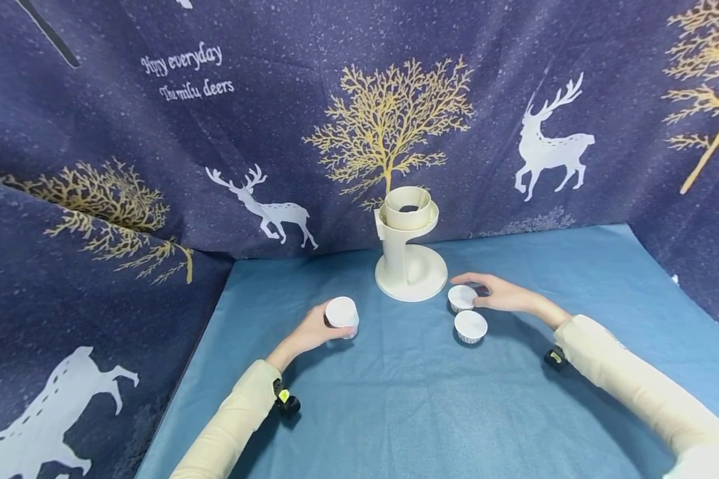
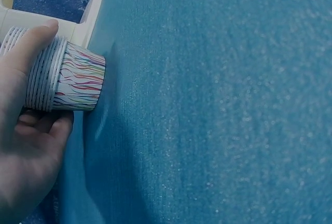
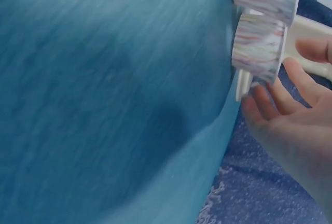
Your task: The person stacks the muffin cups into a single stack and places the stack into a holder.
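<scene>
In the head view my left hand grips a stack of white paper cups. Its thumb and fingers wrap the nested rims in the left wrist view, where the lowest cup shows a pattern of coloured wavy lines. My right hand is at the farther of two small paper cups, fingers behind it and thumb by its right side. From the right wrist view, those fingers look loosely bent close to that cup, with the thumb apart from its rim. The nearer paper cup stands just in front.
A cream stand with a round base is at the table's back edge, its upper ring holding a cream cylinder. Blue cloth covers the table. A dark blue curtain printed with deer and trees hangs behind and at the sides.
</scene>
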The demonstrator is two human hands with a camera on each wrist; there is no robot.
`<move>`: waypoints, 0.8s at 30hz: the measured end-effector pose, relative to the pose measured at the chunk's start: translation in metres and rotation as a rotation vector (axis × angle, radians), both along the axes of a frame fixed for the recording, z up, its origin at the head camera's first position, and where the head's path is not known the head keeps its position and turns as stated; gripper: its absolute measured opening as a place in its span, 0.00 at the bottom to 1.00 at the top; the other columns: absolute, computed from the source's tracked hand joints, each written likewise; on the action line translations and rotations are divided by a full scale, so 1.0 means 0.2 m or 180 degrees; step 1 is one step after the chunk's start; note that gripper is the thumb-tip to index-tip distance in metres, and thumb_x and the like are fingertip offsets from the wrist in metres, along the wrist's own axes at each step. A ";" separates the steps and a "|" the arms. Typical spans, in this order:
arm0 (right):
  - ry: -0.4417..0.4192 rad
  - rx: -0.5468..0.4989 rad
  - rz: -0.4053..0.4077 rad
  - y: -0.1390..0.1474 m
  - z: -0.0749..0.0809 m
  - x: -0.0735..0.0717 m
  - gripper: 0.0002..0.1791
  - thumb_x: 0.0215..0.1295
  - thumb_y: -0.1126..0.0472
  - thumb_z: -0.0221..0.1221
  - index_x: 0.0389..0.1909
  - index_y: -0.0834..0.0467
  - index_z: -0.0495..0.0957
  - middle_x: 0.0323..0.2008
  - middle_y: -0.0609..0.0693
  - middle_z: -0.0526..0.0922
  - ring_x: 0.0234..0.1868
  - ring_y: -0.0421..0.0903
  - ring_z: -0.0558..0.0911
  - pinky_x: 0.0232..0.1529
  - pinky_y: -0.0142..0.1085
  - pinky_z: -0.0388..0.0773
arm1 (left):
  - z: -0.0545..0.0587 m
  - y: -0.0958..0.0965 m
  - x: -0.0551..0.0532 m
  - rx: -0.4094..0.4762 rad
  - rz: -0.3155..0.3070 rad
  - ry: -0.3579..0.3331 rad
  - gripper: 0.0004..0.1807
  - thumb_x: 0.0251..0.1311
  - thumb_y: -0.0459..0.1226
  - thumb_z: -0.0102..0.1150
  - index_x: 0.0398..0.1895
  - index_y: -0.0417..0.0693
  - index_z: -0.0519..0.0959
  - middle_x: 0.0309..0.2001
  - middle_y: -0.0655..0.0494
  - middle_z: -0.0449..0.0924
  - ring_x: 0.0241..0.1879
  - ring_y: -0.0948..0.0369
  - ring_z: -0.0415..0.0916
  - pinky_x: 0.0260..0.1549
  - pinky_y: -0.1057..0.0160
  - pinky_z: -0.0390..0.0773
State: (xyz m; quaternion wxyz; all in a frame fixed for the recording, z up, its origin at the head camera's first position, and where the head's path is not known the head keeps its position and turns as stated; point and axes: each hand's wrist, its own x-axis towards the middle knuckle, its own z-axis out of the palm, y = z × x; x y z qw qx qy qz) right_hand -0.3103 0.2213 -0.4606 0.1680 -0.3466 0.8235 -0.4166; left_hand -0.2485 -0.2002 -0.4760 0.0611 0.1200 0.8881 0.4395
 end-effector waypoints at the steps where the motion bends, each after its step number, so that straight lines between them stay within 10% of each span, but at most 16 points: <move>1: -0.0045 0.0002 0.0028 0.01 -0.01 0.00 0.29 0.62 0.70 0.51 0.65 0.63 0.59 0.64 0.61 0.62 0.65 0.63 0.59 0.59 0.60 0.59 | 0.00 0.00 0.00 -0.0007 0.0008 0.0001 0.36 0.39 0.47 0.73 0.55 0.51 0.71 0.47 0.54 0.78 0.45 0.60 0.73 0.48 0.59 0.71; 24: -0.0105 0.0138 0.0151 -0.01 -0.03 -0.03 0.39 0.57 0.60 0.62 0.67 0.64 0.55 0.67 0.64 0.56 0.67 0.62 0.57 0.59 0.55 0.63 | -0.01 -0.01 0.00 -0.0028 0.0040 0.0015 0.37 0.38 0.48 0.73 0.56 0.49 0.71 0.47 0.53 0.78 0.45 0.59 0.73 0.47 0.57 0.72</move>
